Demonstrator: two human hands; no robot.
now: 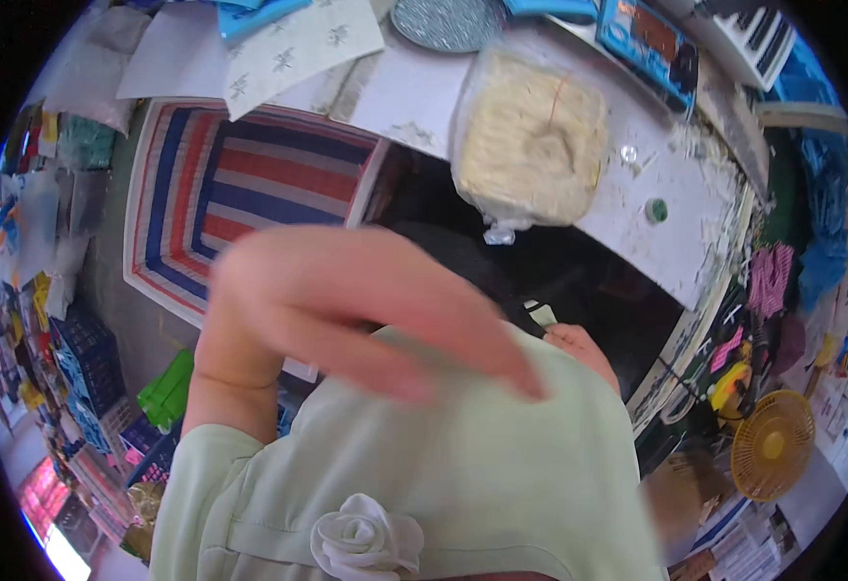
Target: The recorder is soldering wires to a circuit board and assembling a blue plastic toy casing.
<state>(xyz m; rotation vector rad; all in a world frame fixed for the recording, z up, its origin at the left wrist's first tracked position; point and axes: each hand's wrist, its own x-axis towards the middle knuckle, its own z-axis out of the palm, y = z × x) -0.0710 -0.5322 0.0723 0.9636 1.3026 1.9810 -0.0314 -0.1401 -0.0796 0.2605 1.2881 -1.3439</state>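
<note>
My left hand (366, 310) is raised in front of my pale green top, smeared by motion. Its fingers stretch to the right, apart from the thumb, and nothing shows between them. Lower down by my lap, my right hand (584, 347) is partly hidden behind the top. Its fingertips close on a small pale piece with a dark edge (541, 313), too small to name. Beyond both hands, a clear plastic bag packed with cream-coloured material (532, 140) lies on the white table (409, 97), overhanging its near edge.
A bin lined with striped red, white and blue cloth (283, 184) stands at the left. On the table are a small green round piece (656, 209), a blue box (642, 48) and a grey oval piece (448, 21). A yellow round fan-like grille (772, 445) is at the right.
</note>
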